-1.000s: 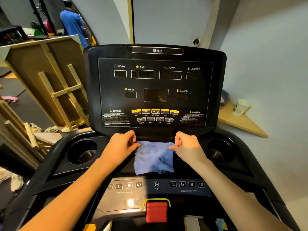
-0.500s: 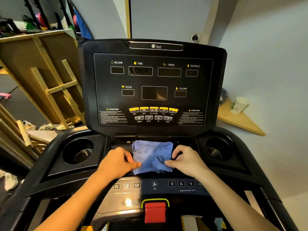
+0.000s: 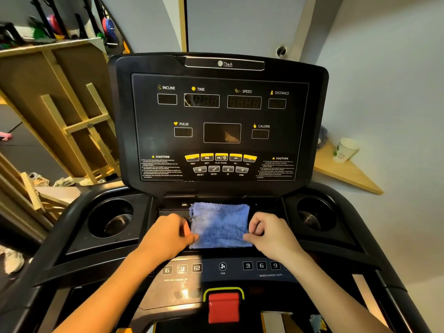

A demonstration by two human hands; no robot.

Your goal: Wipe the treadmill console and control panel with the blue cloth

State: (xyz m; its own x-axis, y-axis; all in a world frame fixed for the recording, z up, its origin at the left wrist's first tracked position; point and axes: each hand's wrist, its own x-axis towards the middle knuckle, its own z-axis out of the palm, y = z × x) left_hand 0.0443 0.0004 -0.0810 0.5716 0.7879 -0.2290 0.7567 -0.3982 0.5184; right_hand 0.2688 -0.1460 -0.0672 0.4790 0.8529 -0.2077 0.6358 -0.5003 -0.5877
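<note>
A blue cloth (image 3: 219, 224) lies folded flat on the black tray below the treadmill console (image 3: 219, 121). My left hand (image 3: 168, 234) pinches the cloth's lower left corner. My right hand (image 3: 269, 233) pinches its lower right corner. The upright console carries dark displays and rows of yellow and grey buttons (image 3: 220, 163). Below my hands runs the control panel (image 3: 222, 266) with number keys and a fan button.
Round cup holders sit at the left (image 3: 111, 218) and right (image 3: 313, 216) of the tray. A red safety key (image 3: 224, 306) is at the bottom centre. Wooden frames (image 3: 79, 131) lean at the left. A paper cup (image 3: 344, 150) stands on a corner shelf at the right.
Both hands slid down from the cloth's top corners to its lower corners. The cloth now lies flatter and more squarely on the tray. The camera view shifted slightly.
</note>
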